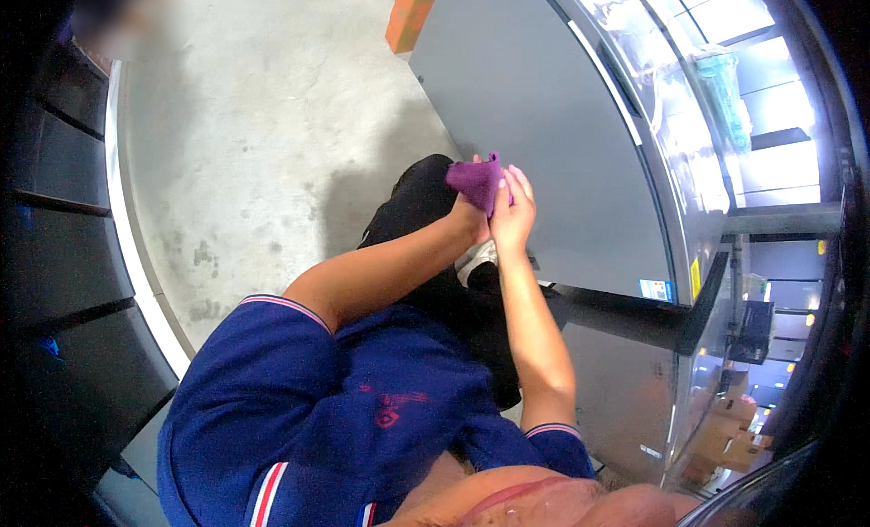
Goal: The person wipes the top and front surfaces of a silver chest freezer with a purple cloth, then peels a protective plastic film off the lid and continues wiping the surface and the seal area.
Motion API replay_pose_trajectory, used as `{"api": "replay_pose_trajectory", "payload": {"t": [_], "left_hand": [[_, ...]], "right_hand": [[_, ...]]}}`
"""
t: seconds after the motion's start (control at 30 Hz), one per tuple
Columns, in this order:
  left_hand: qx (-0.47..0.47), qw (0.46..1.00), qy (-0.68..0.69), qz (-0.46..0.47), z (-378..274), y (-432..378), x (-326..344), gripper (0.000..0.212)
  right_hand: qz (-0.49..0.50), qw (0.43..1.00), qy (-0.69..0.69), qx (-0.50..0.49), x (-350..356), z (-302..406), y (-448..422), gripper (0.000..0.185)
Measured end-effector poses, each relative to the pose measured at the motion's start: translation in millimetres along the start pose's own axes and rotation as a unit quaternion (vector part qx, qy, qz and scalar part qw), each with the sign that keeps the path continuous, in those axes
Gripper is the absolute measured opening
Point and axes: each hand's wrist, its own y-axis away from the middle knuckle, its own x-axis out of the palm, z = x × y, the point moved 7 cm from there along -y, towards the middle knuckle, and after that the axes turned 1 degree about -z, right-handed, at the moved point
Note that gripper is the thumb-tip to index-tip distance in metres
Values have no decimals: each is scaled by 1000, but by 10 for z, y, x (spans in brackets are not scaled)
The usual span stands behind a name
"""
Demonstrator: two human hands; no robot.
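A small purple cloth (478,180) is between my two hands, bunched and folded upward at one corner. My left hand (474,221) holds it from below and is partly hidden by the cloth. My right hand (514,211) grips its right edge, with a bit of purple showing between thumb and fingers. Both hands are close together above my dark trousers (414,194), beside the flat grey panel of a large appliance, likely a refrigerator (544,119).
An orange block (412,14) stands by the appliance's far end. Dark panels with a white edge strip (126,180) curve along the left. Another grey cabinet (622,384) is at lower right, cardboard boxes (731,425) beyond. A blurred person (126,20) is at upper left.
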Motion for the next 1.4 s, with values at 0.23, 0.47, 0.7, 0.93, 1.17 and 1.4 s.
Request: {"api": "replay_pose_trajectory", "payload": {"t": [0.23, 0.47, 0.7, 0.93, 1.17, 1.4], "left_hand": [[-125, 983, 11, -135, -215, 1, 192, 31], [2, 995, 42, -85, -689, -1234, 495, 20], [21, 986, -40, -161, 17, -1779, -517, 29], [-76, 953, -274, -108, 402, -1869, -697, 30], [-96, 927, -325, -159, 451, -1864, -880, 37], [-134, 916, -358, -126, 661, -1807, -903, 41]], "right_hand": [[96, 968, -176, 150, 171, -516, -269, 46], [-53, 964, 234, -118, -2125, 68, -2490, 46], [114, 933, 303, -159, -1740, -602, -3471, 66], [182, 939, 277, -89, -1129, -845, -3670, 73], [138, 974, 166, -75, -1740, -775, -4056, 74], [146, 934, 318, -76, -1380, -1143, -3890, 68]]}}
